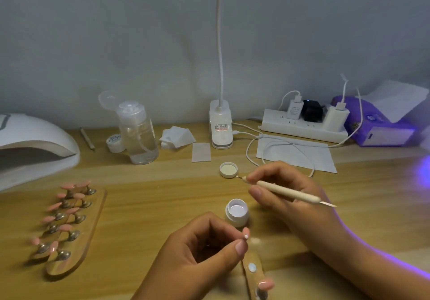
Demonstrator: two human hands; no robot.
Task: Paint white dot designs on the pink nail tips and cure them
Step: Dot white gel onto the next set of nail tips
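My left hand pinches a small pink nail tip with white paint on it, held above a wooden holder strip near the bottom edge. That strip carries another pink tip. My right hand grips a cream dotting pen, its point aimed left toward the white jar lid. An open white jar of white gel stands between the hands. On the left, a wooden stand holds several pink nail tips. The white curing lamp sits far left.
A clear pump bottle, a small white pot, cotton pads and a thin stick lie at the back. A lamp base, power strip, cables, paper sheet and purple tissue pack fill the back right.
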